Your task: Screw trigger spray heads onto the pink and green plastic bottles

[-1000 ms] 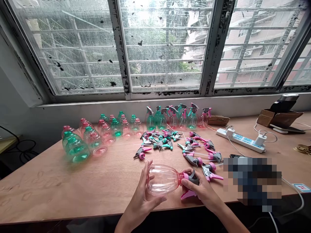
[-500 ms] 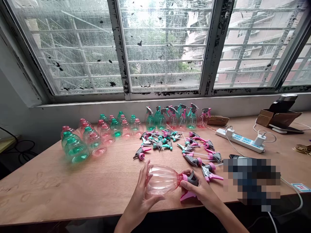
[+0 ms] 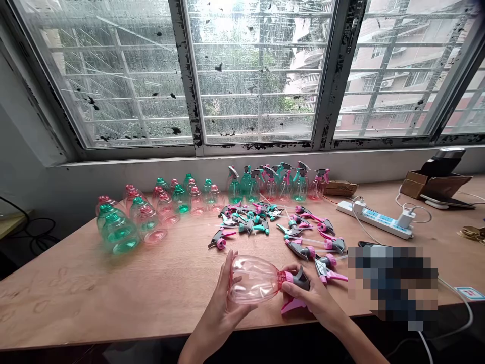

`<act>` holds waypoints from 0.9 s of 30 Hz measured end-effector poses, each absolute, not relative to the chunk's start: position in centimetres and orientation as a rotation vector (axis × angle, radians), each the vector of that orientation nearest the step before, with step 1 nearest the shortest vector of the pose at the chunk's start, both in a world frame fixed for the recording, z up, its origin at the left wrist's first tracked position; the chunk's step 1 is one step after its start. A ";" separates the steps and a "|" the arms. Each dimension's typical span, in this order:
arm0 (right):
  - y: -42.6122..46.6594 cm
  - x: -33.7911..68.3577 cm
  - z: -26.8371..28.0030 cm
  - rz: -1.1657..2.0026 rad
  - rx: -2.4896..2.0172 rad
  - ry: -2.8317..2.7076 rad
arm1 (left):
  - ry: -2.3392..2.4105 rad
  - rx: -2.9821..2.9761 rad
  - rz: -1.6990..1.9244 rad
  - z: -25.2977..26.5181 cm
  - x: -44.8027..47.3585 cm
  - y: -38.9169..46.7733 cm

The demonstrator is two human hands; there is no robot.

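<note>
Pink bottle (image 3: 253, 280): clear, glossy, bulbous, narrow-necked.

The left hand (image 3: 223, 307) cups 1 sideways clear pink plastic bottle (image 3: 254, 280); the right hand (image 3: 313, 293) grips the grey-and-pink plastic trigger sprayer (image 3: 301, 279) at its neck. Pink, green and grey plastic sprayer heads (image 3: 302, 248) lie beyond on the brown wooden table (image 3: 144, 293).

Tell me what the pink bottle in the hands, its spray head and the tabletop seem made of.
Pink bottle: probably clear, glossy plastic; the wall is see-through and streaked with highlights, though glass isn't ruled out.
Spray head: likely moulded plastic, smooth, opaque, in solid grey and pink.
Tabletop: apparently plywood or wood veneer, mostly matte; knot-like marks show at the left.
</note>
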State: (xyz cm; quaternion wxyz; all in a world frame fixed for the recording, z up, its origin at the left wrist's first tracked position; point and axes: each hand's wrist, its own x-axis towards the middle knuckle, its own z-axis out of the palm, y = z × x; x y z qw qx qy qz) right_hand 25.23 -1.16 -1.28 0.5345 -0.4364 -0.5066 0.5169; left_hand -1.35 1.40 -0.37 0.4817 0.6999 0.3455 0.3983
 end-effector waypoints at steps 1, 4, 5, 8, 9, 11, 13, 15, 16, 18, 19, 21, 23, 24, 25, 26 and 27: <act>-1.2 25.2 -1.3 1.244 -1.036 -1.208 | 0.844 1.727 0.980 -0.4 -1.4 1.4; -1.2 25.2 -1.3 1.246 -1.037 -1.213 | 0.838 1.759 0.983 -0.3 -1.3 1.2; -1.3 25.2 -1.3 1.240 -1.040 -1.214 | 0.835 1.747 0.975 -0.2 -1.3 1.2; -1.3 25.2 -1.3 1.222 -1.039 -1.217 | 0.826 1.673 0.954 0.0 -1.2 1.1; -1.3 25.2 -1.3 1.219 -1.036 -1.218 | 0.824 1.652 0.951 0.0 -1.2 1.1; -1.2 25.2 -1.4 1.224 -1.034 -1.216 | 0.823 1.647 0.950 0.0 -1.3 1.1; -1.1 25.2 -1.4 1.239 -1.032 -1.210 | 0.842 1.678 0.968 -0.2 -1.3 1.1; -1.1 25.2 -1.5 1.246 -1.032 -1.204 | 0.859 1.712 0.988 -0.3 -1.3 1.1; -1.1 25.2 -1.5 1.244 -1.034 -1.201 | 0.863 1.724 0.995 -0.4 -1.3 1.1; -1.1 25.2 -1.5 1.237 -1.040 -1.196 | 0.857 1.727 0.994 -0.3 -1.2 1.1; -1.1 25.2 -1.5 1.229 -1.044 -1.196 | 0.851 1.718 0.993 -0.2 -1.2 1.0; -1.2 25.2 -1.5 1.205 -1.048 -1.209 | 0.845 1.689 0.990 -0.1 -1.2 1.0; -1.2 25.2 -1.3 1.171 -1.060 -1.231 | 0.847 1.654 0.982 0.0 -1.2 1.0; -1.2 25.2 -1.3 1.157 -1.068 -1.240 | 0.854 1.644 0.979 0.0 -1.2 1.0; -1.2 25.2 -1.2 1.150 -1.075 -1.245 | 0.861 1.642 0.977 -0.1 -1.2 1.1; -1.2 25.2 -1.1 1.148 -1.081 -1.246 | 0.865 1.649 0.978 -0.1 -1.3 1.1; -1.2 25.1 -1.0 1.151 -1.083 -1.244 | 0.864 1.670 0.985 -0.2 -1.3 1.2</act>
